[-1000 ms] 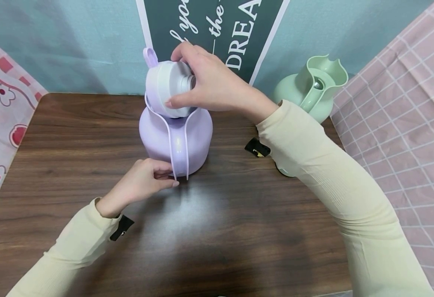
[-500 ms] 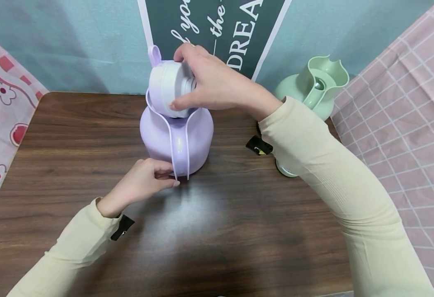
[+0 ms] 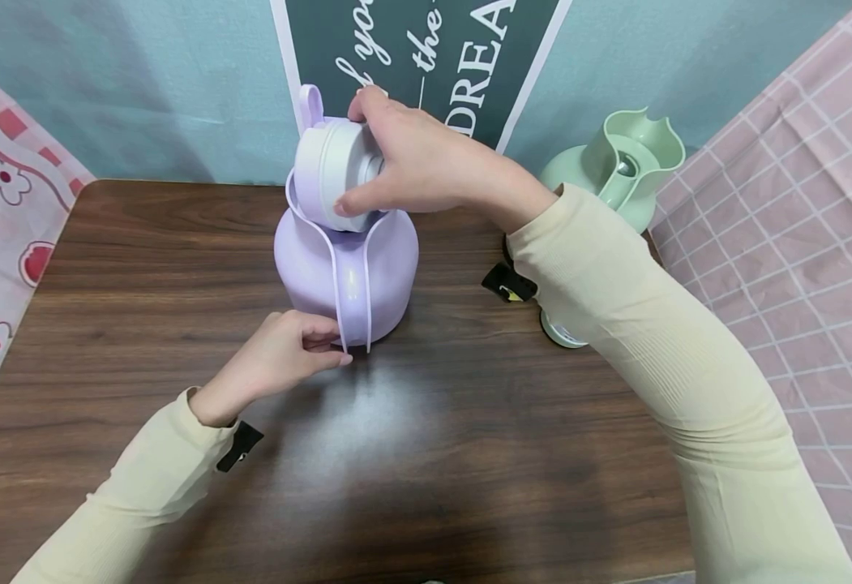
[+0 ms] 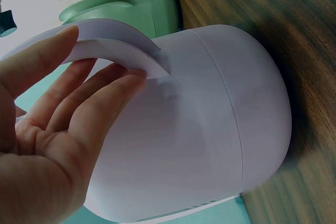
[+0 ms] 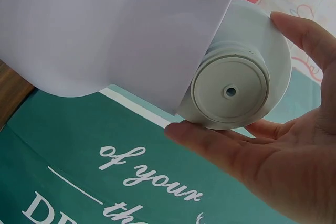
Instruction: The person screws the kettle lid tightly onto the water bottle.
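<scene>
A lilac thermos jug (image 3: 307, 268) stands upright on the wooden table. My left hand (image 3: 280, 357) holds its handle (image 3: 353, 296) near the lower end; the left wrist view shows the thumb and fingers (image 4: 107, 98) either side of the handle strip. Above the jug's mouth, my right hand (image 3: 414, 158) grips a lilac and white stopper lid (image 3: 334, 170) by its rim. The lid is tipped on its side, its loop (image 3: 311, 105) pointing up. In the right wrist view, the lid's round underside (image 5: 231, 90) with a small central hole shows beside the jug's rim.
A green thermos jug (image 3: 575, 170) stands at the back right, partly behind my right forearm. Blue cloth (image 3: 177, 89) with a dark lettered poster (image 3: 462, 49) hangs behind the table. Pink checked cloth (image 3: 776, 284) borders the right side and flowered cloth (image 3: 2, 243) the left.
The lid has shifted slightly right and its loop has turned more upright, moving with my right hand. My left hand and the lilac jug stay in place.
</scene>
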Demonstrator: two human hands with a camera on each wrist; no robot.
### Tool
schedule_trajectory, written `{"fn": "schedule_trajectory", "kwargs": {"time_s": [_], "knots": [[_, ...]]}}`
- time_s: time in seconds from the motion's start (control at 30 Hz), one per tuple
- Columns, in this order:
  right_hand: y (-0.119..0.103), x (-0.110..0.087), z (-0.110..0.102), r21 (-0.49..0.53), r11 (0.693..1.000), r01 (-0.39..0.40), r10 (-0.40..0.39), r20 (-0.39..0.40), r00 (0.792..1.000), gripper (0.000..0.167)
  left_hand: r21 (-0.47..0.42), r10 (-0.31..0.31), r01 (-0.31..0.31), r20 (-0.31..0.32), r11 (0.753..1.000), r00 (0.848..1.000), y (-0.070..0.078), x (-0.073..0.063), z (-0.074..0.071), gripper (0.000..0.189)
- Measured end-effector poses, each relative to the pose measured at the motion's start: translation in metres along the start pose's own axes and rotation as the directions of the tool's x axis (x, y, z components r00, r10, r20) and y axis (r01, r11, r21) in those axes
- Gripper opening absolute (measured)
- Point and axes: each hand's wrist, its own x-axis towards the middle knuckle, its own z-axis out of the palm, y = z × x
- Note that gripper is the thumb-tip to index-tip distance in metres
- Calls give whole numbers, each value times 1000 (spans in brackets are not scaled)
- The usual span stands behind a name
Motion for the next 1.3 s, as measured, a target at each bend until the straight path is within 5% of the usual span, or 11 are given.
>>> {"fn": "schedule_trajectory", "kwargs": {"time_s": [0.87, 1.3], "knots": [[1, -6, 4, 40, 999, 31, -26, -120, 992, 64, 5, -1, 1, 2, 1000, 1000, 0, 0, -1, 6], [8, -7, 2, 39, 999, -13, 14, -24, 1000, 70, -5, 4, -4, 3, 1000, 1000, 1, 0, -1, 7]]}}
